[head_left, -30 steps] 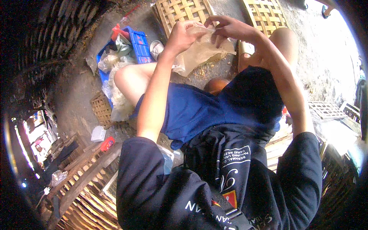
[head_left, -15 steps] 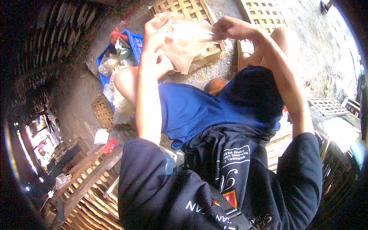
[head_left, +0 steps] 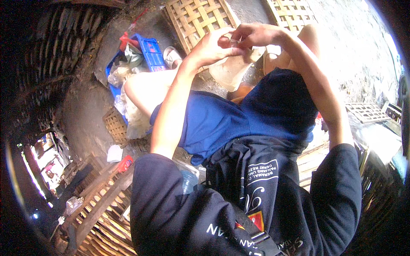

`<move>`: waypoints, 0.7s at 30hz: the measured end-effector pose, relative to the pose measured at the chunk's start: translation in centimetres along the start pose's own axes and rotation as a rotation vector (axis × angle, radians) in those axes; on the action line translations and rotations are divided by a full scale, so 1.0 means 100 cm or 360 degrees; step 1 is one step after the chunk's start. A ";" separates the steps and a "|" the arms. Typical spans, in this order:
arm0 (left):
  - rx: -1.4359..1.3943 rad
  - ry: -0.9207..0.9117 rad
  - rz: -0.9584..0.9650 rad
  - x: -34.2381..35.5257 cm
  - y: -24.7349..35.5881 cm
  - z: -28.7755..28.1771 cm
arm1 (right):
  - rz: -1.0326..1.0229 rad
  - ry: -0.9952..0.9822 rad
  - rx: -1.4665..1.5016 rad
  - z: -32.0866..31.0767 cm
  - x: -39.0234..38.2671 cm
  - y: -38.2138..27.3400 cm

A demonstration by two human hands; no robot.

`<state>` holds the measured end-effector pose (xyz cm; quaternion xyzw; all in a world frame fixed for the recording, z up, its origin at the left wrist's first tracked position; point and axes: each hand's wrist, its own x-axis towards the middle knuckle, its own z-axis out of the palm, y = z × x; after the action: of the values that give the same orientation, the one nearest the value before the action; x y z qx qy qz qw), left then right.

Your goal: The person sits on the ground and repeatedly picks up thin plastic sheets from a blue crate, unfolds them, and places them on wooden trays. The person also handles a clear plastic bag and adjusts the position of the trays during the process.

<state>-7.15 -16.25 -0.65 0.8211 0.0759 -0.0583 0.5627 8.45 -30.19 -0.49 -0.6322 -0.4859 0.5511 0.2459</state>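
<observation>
A thin, translucent whitish plastic bag hangs between my knees. Its gathered top is in my hands, which meet above it. My left hand is closed at the top edge, thumb and fingers pinching the plastic. Touching it from the right, my right hand is bent over with its fingertips pinched on the same part of the bag. My fingers partly hide the bag's mouth. Whether anything is inside the bag, I cannot tell.
Beyond my hands lies a woven bamboo tray, with another woven tray to its right. A blue plastic crate holding plastic bags stands left of my knee, near a pale sandal. A wooden slatted bench is at lower left.
My hands were apart with the bag stretched between them. My left hand has moved right to meet my right one, and the bag now hangs down narrower below them.
</observation>
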 end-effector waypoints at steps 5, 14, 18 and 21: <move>0.0143 -0.0164 -0.0186 0.010 -0.007 -0.003 | 0.0026 0.0061 -0.0110 0.010 -0.006 0.007; 0.0216 -0.0231 -0.0105 0.003 -0.018 -0.001 | 0.0216 -0.0443 -0.0078 0.038 0.000 0.045; 0.0152 -0.0259 -0.0184 -0.006 -0.029 -0.001 | 0.0158 -0.0342 -0.0628 0.054 -0.002 0.054; 0.0122 -0.0235 -0.0252 -0.011 -0.020 0.002 | -0.0146 0.0095 -0.0496 0.046 -0.010 0.046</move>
<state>-8.64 -15.75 -2.38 0.8270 0.0967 -0.1659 0.5285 5.81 -33.94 -5.19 -0.6560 -0.5863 0.4383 0.1840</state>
